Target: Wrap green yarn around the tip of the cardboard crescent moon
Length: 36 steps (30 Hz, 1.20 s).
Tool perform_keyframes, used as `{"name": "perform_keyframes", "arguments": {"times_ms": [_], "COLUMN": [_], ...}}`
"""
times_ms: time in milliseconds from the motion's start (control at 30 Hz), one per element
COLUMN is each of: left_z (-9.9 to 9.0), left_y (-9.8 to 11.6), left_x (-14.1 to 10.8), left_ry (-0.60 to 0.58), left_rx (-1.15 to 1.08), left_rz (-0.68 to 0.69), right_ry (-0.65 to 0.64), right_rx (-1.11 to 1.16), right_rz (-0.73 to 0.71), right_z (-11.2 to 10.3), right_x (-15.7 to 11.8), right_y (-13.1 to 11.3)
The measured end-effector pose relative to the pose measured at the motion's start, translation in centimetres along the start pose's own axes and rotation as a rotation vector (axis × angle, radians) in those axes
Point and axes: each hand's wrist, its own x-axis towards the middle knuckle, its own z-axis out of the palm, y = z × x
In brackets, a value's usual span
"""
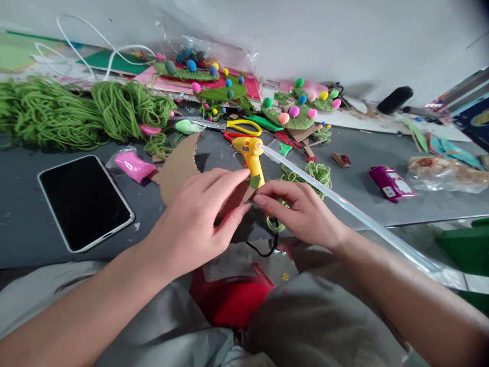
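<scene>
A crescent of brown cardboard [173, 171] lies under my left hand [202, 211], which grips its lower part between thumb and fingers. A small patch of green yarn [255, 181] covers its right tip. My right hand [294, 206] is closed in a pinch at that tip, apparently on the yarn; its fingertips partly hide it. Loose green yarn [323, 176] lies behind and below the right hand. Just beyond both hands is a yellow glue gun [252, 153], with a long clear glue stick [324, 188] running from its back toward the lower right.
A tablet [86, 201] and a pink packet [134, 165] lie left. Green yarn bundles [80, 109] fill the back left. Yellow-handled scissors [244, 127] and green pieces with pompoms [298, 117] lie behind. A purple packet [390, 182] is right. A red stool [233, 300] shows below.
</scene>
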Motion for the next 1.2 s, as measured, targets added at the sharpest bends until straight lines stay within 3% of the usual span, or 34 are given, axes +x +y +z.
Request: {"name": "perform_keyframes", "arguments": {"times_ms": [200, 400, 733, 900, 1200], "left_z": [0.0, -0.6, -4.1, -4.4, -4.2], "left_y": [0.1, 0.3, 1.7, 1.7, 0.7], "left_x": [-0.2, -0.5, -0.9, -1.0, -1.1], "left_ry": [0.03, 0.087, 0.148, 0.122, 0.161], "left_rx": [0.026, 0.158, 0.365, 0.355, 0.265], "left_rz": [0.009, 0.127, 0.181, 0.194, 0.196], "right_ry": [-0.009, -0.069, -0.049, 0.006, -0.014], "right_rx": [0.131, 0.307, 0.393, 0.379, 0.532], "right_rz": [0.029, 0.0, -0.112, -0.132, -0.056], "right_z": [0.1, 0.4, 1.1, 1.5, 1.6], "right_x": [0.3, 0.8, 0.8, 1.1, 1.2], "right_y": [-0.4, -0.6, -0.8, -0.4, -0.3]}}
